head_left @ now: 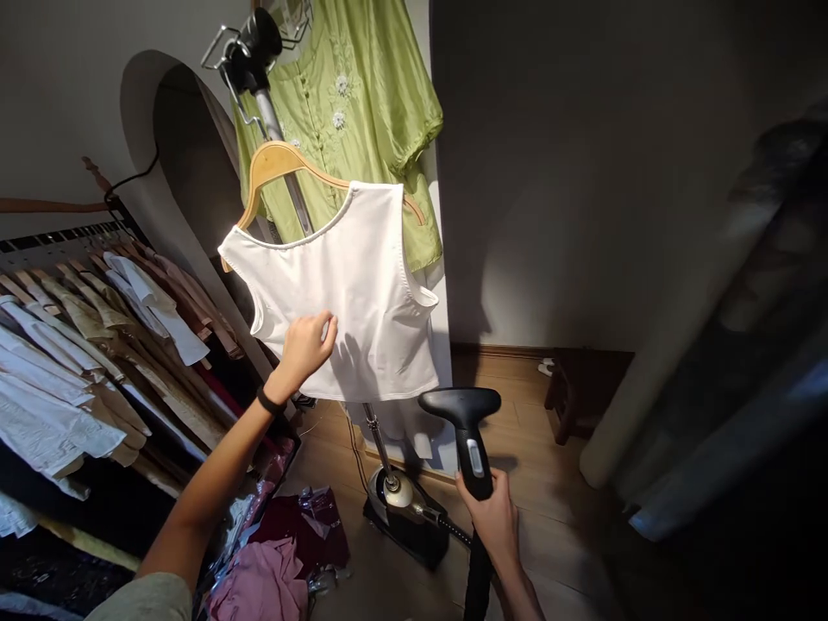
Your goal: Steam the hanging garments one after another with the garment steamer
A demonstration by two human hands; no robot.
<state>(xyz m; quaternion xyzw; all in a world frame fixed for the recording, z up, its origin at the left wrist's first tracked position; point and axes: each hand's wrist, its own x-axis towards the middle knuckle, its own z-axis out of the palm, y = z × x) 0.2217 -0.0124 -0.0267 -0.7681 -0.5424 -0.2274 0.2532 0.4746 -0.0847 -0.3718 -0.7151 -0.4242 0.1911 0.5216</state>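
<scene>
A white sleeveless top (pixel 368 285) hangs on a wooden hanger (pixel 275 159) from the steamer's pole (pixel 297 203). My left hand (pixel 309 347) is raised in front of the top's lower half, its fingers partly bent and turned away from me. Its shadow on the fabric shows the fingers apart; whether they touch the cloth I cannot tell. Low on the right, my right hand (pixel 495 517) grips the black handle of a garment steamer head (pixel 461 401), just below and right of the top's hem. The steamer's base (pixel 404 509) stands on the floor.
Behind the top hangs a green embroidered blouse (pixel 381 95). A rack of clothes (pixel 97 345) lines the left side, near an arched mirror (pixel 187 129). Pink clothing (pixel 262 582) and plastic-wrapped garments lie on the floor. At right are a dark wooden stool (pixel 588 384) and a curtain (pixel 653 379).
</scene>
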